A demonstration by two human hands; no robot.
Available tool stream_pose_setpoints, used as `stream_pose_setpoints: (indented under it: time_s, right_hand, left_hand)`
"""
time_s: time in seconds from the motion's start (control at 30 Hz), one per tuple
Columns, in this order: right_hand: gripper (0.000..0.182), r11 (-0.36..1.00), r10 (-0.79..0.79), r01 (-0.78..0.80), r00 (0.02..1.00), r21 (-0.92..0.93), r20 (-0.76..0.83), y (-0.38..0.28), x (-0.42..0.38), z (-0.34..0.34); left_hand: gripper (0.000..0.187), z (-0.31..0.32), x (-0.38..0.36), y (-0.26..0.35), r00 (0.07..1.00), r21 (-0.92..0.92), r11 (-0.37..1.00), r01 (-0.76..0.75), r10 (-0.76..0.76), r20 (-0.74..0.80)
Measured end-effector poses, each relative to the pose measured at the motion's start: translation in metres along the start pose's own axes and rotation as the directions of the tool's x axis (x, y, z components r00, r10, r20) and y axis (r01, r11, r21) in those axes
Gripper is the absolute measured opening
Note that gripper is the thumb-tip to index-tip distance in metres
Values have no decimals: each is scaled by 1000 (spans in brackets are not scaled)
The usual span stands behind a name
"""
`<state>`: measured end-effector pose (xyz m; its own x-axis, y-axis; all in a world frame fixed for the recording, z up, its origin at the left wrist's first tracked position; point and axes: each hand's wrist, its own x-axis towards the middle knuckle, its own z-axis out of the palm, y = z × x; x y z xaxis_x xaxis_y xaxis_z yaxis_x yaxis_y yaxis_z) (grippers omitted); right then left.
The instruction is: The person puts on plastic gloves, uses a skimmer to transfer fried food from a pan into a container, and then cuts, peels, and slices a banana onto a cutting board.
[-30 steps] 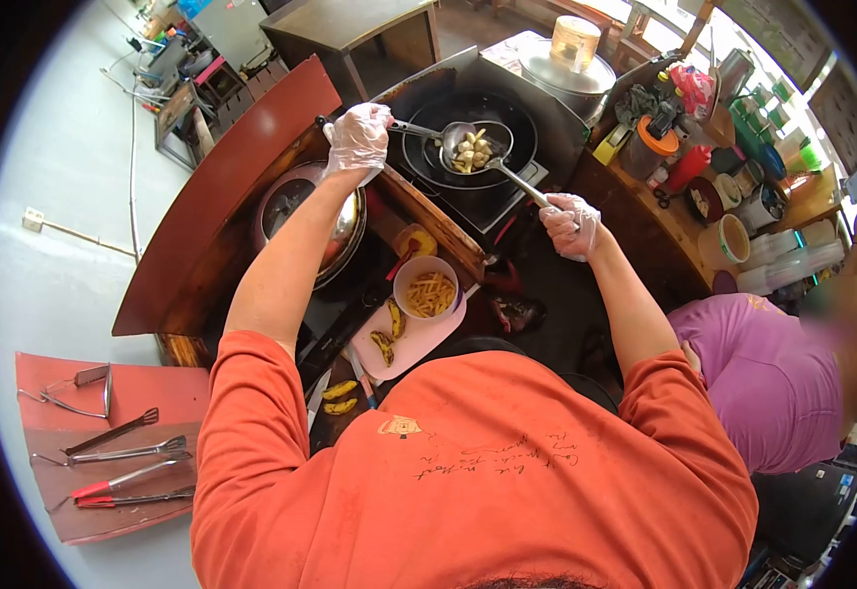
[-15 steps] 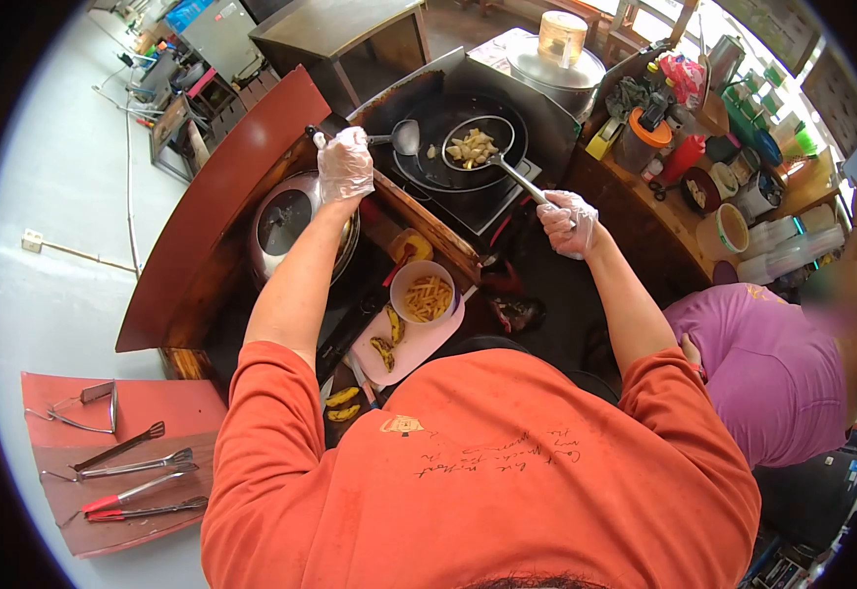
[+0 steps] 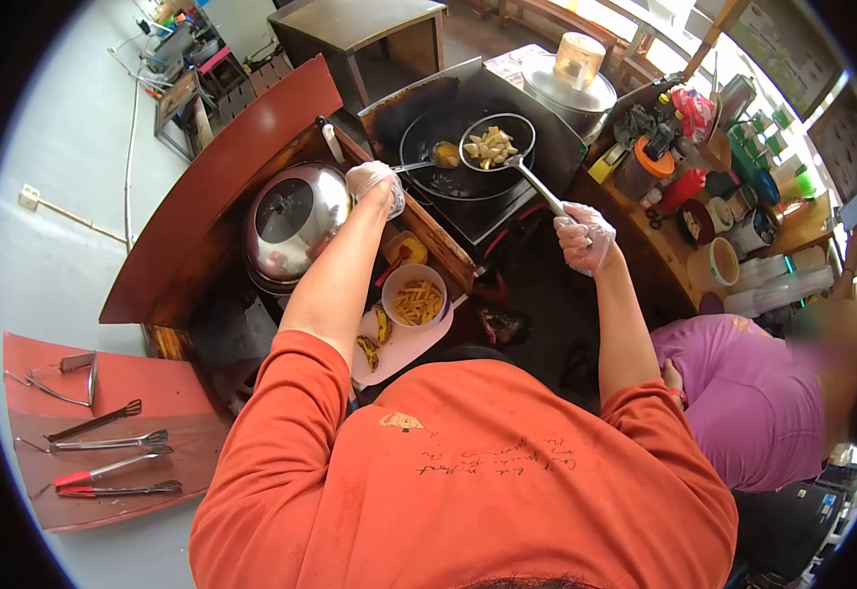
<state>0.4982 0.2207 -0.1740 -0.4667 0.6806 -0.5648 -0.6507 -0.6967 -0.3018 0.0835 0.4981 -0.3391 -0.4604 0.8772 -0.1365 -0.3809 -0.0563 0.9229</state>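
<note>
While a metal guard (image 3: pixel 419 93) walls the wok (image 3: pixel 428 133) beyond the left hand (image 3: pixel 377 185) and right hand (image 3: pixel 586 238), and a wooden ledge (image 3: pixel 438 240) runs under the left, open room lies between the two. Ahead and left of the right hand, which clenches its handle, the strainer (image 3: pixel 543 188) carries pale pieces (image 3: pixel 492 147) above the wok; the left hand grips the ladle (image 3: pixel 414 166). Since the earlier frame, the left hand has drawn nearer the body, and the ladle's bowl, grey then, shows amber.

Gotta be a kitchen, and it looks more like a food stall than a home: wok (image 3: pixel 453 182) on a cooker (image 3: pixel 476 222), large lidded pot (image 3: pixel 544 82) near it, a row of tongs (image 3: pixel 114 443), plus a wooden counter (image 3: pixel 666 231) crammed with tubs (image 3: pixel 712 265) and a red bottle (image 3: pixel 684 187).
</note>
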Motion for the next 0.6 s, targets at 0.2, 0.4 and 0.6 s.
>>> stream_pose_setpoints:
  time_s: [0.2, 0.4, 0.6]
  right_hand:
    - [46, 997, -75, 73, 996, -32, -54, 1, -16, 0]
    - [45, 998, -59, 57, 996, -33, -68, -2, -19, -10]
    - [44, 1000, -18, 17, 999, -14, -32, -3, 0, -12]
  left_hand:
    - [17, 28, -105, 78, 988, -157, 977, 143, -152, -42]
    - [20, 35, -108, 99, 992, -72, 991, 109, -113, -59]
    - [6, 40, -118, 126, 991, 35, 998, -48, 43, 125]
